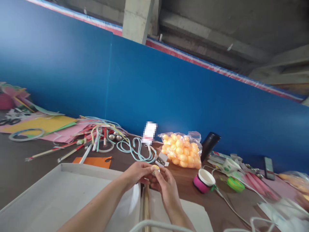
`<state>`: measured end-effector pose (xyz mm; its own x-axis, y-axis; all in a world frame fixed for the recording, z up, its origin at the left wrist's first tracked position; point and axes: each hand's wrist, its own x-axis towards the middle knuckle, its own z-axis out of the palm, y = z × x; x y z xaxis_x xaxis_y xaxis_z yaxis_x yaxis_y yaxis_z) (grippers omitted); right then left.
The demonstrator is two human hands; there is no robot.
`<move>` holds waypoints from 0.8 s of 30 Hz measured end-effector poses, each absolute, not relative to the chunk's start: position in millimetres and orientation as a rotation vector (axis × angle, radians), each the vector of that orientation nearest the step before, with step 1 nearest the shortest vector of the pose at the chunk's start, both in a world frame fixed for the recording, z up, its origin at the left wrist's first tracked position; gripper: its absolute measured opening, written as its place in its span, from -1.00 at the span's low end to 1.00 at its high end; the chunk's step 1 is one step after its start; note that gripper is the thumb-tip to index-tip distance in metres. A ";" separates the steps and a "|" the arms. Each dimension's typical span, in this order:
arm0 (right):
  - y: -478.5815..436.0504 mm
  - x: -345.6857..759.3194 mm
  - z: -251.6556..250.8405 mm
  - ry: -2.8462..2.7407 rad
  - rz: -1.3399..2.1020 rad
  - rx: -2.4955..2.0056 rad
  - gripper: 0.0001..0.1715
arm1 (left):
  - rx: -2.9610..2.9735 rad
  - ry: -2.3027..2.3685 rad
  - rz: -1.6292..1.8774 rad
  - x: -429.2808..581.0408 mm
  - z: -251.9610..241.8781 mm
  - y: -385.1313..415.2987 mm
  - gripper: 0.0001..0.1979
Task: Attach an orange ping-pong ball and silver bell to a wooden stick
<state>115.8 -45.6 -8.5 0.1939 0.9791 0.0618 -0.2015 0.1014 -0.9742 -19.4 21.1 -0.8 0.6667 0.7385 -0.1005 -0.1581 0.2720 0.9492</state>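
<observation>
Blue panelling [169,93] stands along the far edge of a dark brown table [184,183], which stretches from one side of the view to the other. Near the front edge, left of the middle, lies a broad white tray [48,193] with a raised rim. Toward the far left corner, coloured sheets overlap, a yellow sheet [45,124] among them. By the far edge, just right of the middle, sits a clear bag [181,151] full of orange balls; beside it a black cylinder [210,145] tilts toward the panelling. Near the middle of the front edge, the left hand [138,173] and right hand [166,184] meet above a thin golden rod [146,207]. A pink-and-white cup [204,181] stands to their right, and pale blue cord [138,151] lies in loops toward the far edge. Just beyond the fingers is a small open box [161,159]. Smallest is a yellowish piece [156,167], held up between the fingertips near the table's middle; each hand's grip seems pinched on it, though the fingers hide much of its shape.
</observation>
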 end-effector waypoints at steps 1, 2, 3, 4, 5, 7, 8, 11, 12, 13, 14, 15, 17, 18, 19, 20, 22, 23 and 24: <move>-45.4 116.6 -9.1 -0.965 1.097 -1.088 -0.65 | 1.156 0.604 0.656 -19.0 -1.4 21.8 -0.60; -45.2 117.6 -9.5 -0.971 1.088 -1.098 -0.64 | 1.170 0.601 0.657 -18.6 -1.9 22.4 -0.61; -45.0 118.7 -9.9 -0.977 1.085 -1.106 -0.64 | 1.187 0.597 0.660 -18.1 -2.3 22.9 -0.61; -44.7 119.7 -10.3 -0.985 1.084 -1.111 -0.63 | 1.203 0.598 0.665 -17.4 -2.7 23.3 -0.61; -44.4 120.5 -10.7 -0.993 1.086 -1.117 -0.62 | 1.216 0.603 0.672 -16.7 -3.1 23.4 -0.62; -43.8 121.2 -11.3 -1.004 1.093 -1.129 -0.60 | 1.215 0.617 0.707 -14.7 -4.3 23.2 -0.63; -43.6 121.1 -11.3 -1.006 1.097 -1.135 -0.59 | 1.203 0.617 0.729 -13.6 -5.2 22.8 -0.64; -43.5 119.9 -9.5 -1.010 1.098 -1.150 -0.56 | 1.145 0.586 0.787 -10.4 -7.8 20.6 -0.65; -43.6 119.9 -8.3 -1.020 1.088 -1.159 -0.55 | 1.130 0.572 0.796 -9.7 -8.1 19.6 -0.65; -43.7 120.2 -6.9 -1.044 1.072 -1.172 -0.54 | 1.123 0.559 0.799 -9.2 -8.0 18.7 -0.64; -44.1 121.0 -5.5 -1.080 1.048 -1.188 -0.52 | 1.118 0.546 0.802 -9.1 -7.5 17.9 -0.64; -44.5 122.3 -4.4 -1.121 1.018 -1.213 -0.51 | 1.108 0.533 0.810 -9.3 -6.5 17.4 -0.65; -46.1 125.8 -3.3 -1.209 0.936 -1.300 -0.50 | 1.058 0.523 0.857 -10.7 -4.2 18.1 -0.66; -47.2 127.4 -3.6 -1.264 0.874 -1.353 -0.51 | 1.011 0.534 0.898 -11.9 -3.2 19.3 -0.66; -48.6 128.6 -4.5 -1.331 0.800 -1.416 -0.53 | 0.953 0.551 0.948 -13.3 -2.4 21.0 -0.66; -50.1 129.1 -6.1 -1.416 0.725 -1.488 -0.57 | 0.893 0.569 0.999 -14.9 -2.0 23.1 -0.66; -53.0 127.7 -11.2 -1.642 0.622 -1.636 -0.56 | 0.798 0.587 1.087 -18.3 -2.1 27.6 -0.66; -54.0 126.1 -14.6 -1.744 0.621 -1.710 -0.45 | 0.768 0.588 1.120 -20.0 -2.3 29.4 -0.66; -54.5 124.1 -18.6 -1.826 0.632 -1.756 -0.31 | 0.750 0.586 1.143 -21.4 -2.6 30.8 -0.65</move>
